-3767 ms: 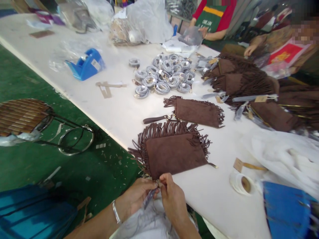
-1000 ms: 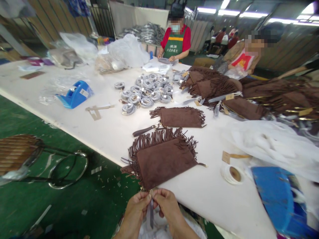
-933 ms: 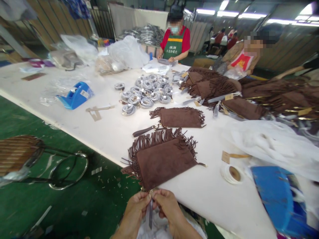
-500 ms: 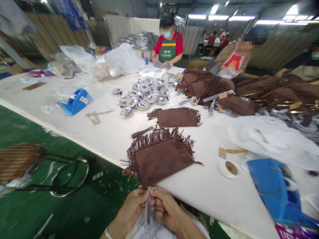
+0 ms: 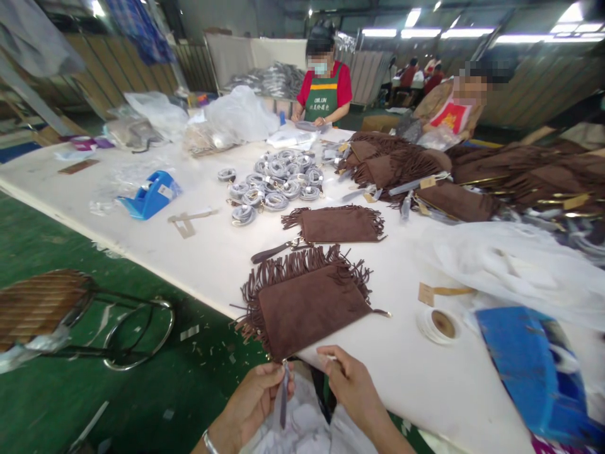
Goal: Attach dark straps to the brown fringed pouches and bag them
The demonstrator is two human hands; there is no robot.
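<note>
A brown fringed pouch (image 5: 312, 306) lies at the table's near edge, its fringe spread along the far side. From its near corner, at a small metal clasp, hangs a wrist strap (image 5: 283, 403) that looks wrapped in clear plastic. My left hand (image 5: 258, 394) pinches this strap just below the clasp. To the right, apart from pouch and strap, my right hand (image 5: 352, 384) is raised with its fingers loosely bent; I see nothing in it. Behind lies a second fringed pouch (image 5: 343, 225) with a dark wrist strap (image 5: 269, 253) at its left.
Grey coiled straps (image 5: 276, 180) lie mid-table, and brown pouches (image 5: 397, 164) pile up at the right. A blue tape dispenser (image 5: 529, 372), a white tape roll (image 5: 438, 325) and a card tag (image 5: 426, 293) are at near right. Another blue dispenser (image 5: 150, 195) stands left. Co-workers (image 5: 324, 88) are across the table.
My right hand has come off the strap and moved to the right. My left hand keeps hold of the strap. The view has shifted slightly.
</note>
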